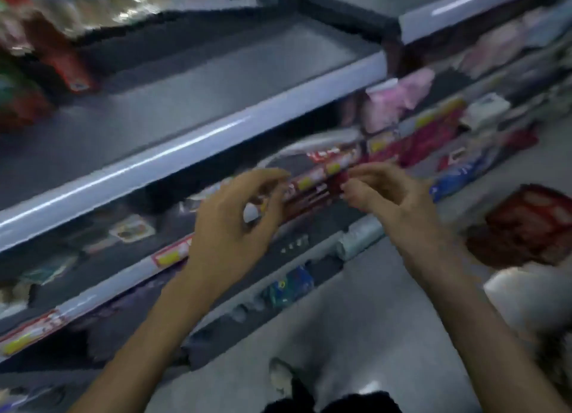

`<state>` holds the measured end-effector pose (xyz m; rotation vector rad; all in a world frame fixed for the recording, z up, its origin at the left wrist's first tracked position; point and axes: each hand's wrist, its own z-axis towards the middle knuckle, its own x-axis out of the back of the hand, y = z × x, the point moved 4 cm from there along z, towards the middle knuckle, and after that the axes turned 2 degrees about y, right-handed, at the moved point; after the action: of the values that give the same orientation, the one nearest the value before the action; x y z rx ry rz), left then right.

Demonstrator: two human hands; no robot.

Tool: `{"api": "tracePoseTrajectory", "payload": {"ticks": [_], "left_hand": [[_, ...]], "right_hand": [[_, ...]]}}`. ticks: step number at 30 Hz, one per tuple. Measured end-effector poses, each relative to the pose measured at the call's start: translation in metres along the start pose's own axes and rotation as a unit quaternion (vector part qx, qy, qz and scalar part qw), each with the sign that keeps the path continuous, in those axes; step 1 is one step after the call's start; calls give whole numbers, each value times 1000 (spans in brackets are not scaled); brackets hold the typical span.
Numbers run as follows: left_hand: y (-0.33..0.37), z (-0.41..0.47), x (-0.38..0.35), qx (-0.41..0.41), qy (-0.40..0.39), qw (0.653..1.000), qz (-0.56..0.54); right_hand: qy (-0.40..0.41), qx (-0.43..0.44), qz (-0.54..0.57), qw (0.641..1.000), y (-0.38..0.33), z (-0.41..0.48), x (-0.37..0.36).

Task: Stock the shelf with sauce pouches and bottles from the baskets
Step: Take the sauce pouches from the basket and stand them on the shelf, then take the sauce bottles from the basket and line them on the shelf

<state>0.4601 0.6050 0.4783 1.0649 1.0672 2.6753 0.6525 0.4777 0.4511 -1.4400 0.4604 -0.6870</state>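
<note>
Blurry all over. Right hand (380, 192) up by the middle shelf (117, 281), pinching a small red pouch (335, 185) at the shelf's front edge. Left hand (235, 214) just beside, fingers curled; hard to tell if holding anything. Pink packs (399, 96) and a blue pack (458, 177) further along to the right. Red basket (526, 223) on the floor, well apart, a white bag (526, 301) near it. Red bottles (62, 59) high on the left.

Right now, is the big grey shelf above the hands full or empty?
Mostly empty: the shelf shows bare grey board across most of its width, with only a few blurred red packs at its left end.
</note>
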Motion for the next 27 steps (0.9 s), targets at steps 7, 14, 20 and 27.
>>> {"api": "tracePoseTrajectory", "payload": {"ticks": [7,14,20,27], "left_hand": [[-26,-109,-232,224,-331,908,-128],[-86,-231,-352,320,-521,790,-41],[-178,-277,-379,370,-610,695,95],[-165,-186,-499,371,-644,646,175]], "right_hand": [[170,-386,-89,902,283,-180,151],[155,-595,-112,781,407,-337,212],[91,-614,-128,774,442,-298,271],[187,-581,-113,784,471,-202,407]]}}
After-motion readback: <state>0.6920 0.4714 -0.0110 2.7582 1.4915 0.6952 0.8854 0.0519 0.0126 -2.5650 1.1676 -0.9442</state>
